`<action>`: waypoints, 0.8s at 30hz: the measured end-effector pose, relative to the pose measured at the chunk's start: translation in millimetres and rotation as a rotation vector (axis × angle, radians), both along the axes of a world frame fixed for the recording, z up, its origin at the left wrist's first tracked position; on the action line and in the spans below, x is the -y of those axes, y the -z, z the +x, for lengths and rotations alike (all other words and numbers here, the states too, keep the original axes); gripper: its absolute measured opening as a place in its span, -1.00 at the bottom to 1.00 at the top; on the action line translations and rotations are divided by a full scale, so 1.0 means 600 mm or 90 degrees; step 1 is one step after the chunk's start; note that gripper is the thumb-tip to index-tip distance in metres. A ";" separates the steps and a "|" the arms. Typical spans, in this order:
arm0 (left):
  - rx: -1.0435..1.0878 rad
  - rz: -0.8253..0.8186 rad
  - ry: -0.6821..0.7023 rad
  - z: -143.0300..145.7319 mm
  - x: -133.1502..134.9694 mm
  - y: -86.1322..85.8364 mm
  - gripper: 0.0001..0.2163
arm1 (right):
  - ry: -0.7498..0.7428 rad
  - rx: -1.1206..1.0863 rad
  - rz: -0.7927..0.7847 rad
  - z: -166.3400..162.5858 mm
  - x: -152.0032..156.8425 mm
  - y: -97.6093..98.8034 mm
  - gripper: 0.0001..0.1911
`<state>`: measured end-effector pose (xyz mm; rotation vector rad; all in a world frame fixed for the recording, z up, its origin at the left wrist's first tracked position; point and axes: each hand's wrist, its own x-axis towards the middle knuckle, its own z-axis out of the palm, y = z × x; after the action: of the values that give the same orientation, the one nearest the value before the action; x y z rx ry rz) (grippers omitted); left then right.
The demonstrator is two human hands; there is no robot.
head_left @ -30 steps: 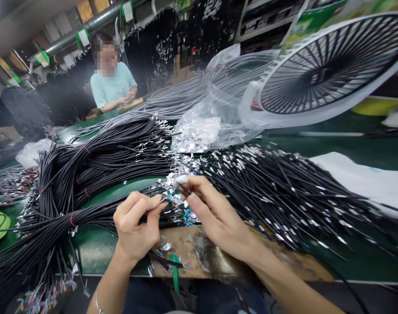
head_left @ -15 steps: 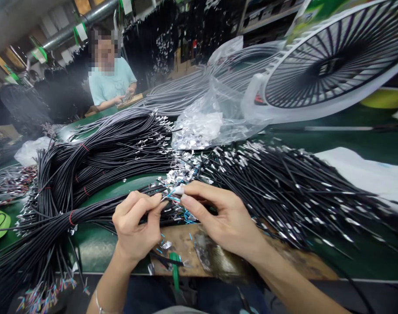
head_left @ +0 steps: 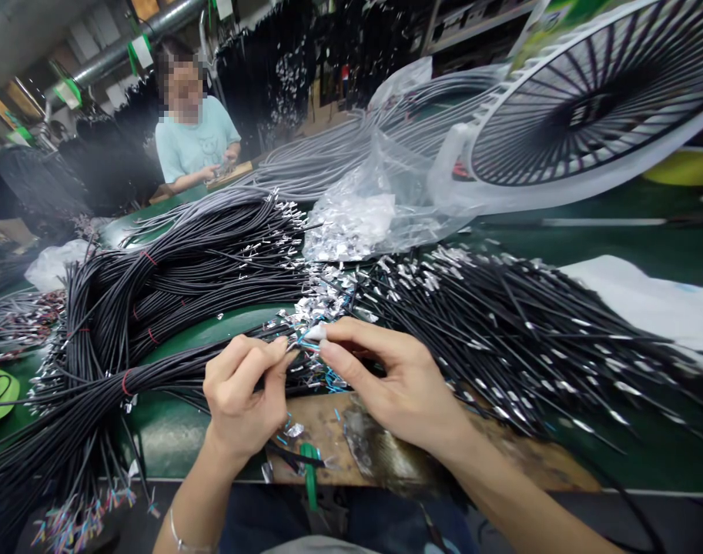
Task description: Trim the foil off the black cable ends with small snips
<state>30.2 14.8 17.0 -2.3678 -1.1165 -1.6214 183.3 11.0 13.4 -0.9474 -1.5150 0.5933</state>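
Note:
Both hands meet at the middle of the bench, thumbs and forefingers pinched. My left hand (head_left: 244, 388) grips the end of a black cable, its stripped tip pointing right. Thin coloured wires (head_left: 309, 342), some light blue, show between the two hands. My right hand (head_left: 386, 377) pinches the loose wire ends, and a white covering (head_left: 316, 332) shows at its fingertips. Just behind the fingers lies a heap of silvery foil scraps (head_left: 322, 296). Bundled black cables (head_left: 195, 365), tied with a red band, run to the left. Which wires each finger touches is too small to tell.
Loose black cables with silvery ends (head_left: 518, 331) spread out at right. A clear plastic bag (head_left: 351, 223) and a white fan (head_left: 582, 115) stand behind. A wooden board (head_left: 322, 415) with a green strap (head_left: 310, 477) lies at the front edge. Across the bench sits a person (head_left: 198, 146).
Both hands stay pinched at nearly the same spot. The left hand has shifted very slightly right, and the camera view has tilted a little.

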 end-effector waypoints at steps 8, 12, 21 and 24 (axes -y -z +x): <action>0.018 -0.101 -0.054 -0.006 0.004 -0.002 -0.97 | 0.052 0.015 0.036 -0.008 0.002 0.004 -0.89; 0.002 -0.153 -0.029 -0.012 0.003 -0.007 -0.92 | 0.060 0.035 0.061 -0.010 0.004 0.002 -0.91; 0.045 -0.220 0.009 -0.010 0.003 -0.014 -0.88 | 0.048 -0.054 -0.036 -0.009 0.000 0.000 -0.88; 0.041 -0.190 0.025 -0.008 0.002 -0.009 -0.92 | 0.014 -0.095 -0.075 -0.014 -0.005 -0.004 -0.80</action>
<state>25.6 13.7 22.4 -2.5424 -1.4250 -1.6577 175.1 14.1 16.1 -0.9867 -1.3467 0.7282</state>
